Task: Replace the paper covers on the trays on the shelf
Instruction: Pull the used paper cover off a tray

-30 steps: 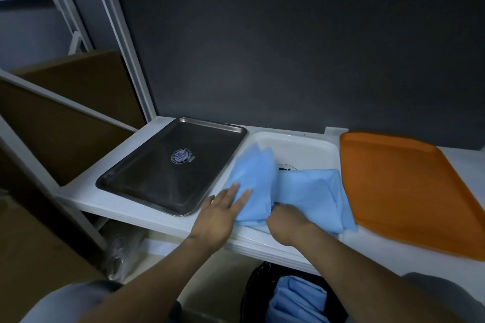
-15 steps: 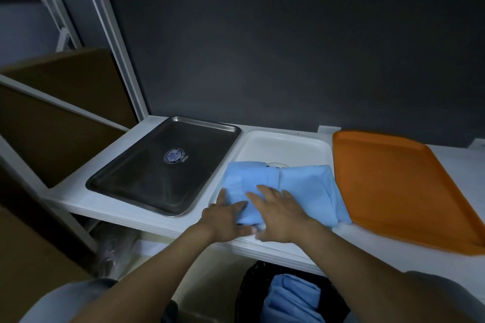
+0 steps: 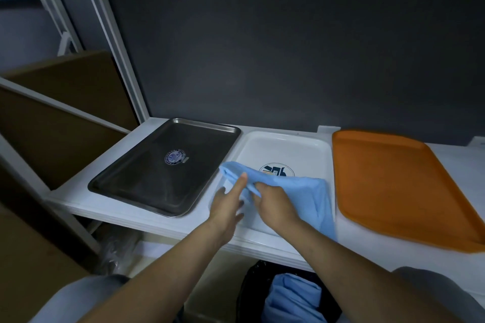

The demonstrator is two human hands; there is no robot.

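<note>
change: half a second back both hands lay flat on the blue paper cover (image 3: 301, 191), which sat folded in the near half of the white tray (image 3: 283, 136). Now the cover is bunched and raised off the tray floor, and the printed logo on that floor shows behind it.
cover location: over the near right part of the white tray, its left fold up in the air towards the tray's left rim, its right side hanging down past the shelf's front edge.
meaning for task: looks like the cover is being gathered up to come off the middle tray; it could instead be a fresh sheet being shaken open, can't tell which. No tray has a cover laid flat, so most of the job is left.
right hand (image 3: 273, 204): fingers curled tight round a bunch of the cover near its middle, knuckles up, forearm coming in from the lower right.
left hand (image 3: 228, 204): fingers straight and spread, index tip touching the cover's left fold, no grip seen; motion-blurred.
steel tray (image 3: 168, 165): bare, left end of the shelf (image 3: 105, 207).
orange tray (image 3: 393, 186): bare, right end, overhanging the front edge.
bin (image 3: 252, 296): under the shelf, blue sheets inside.
</note>
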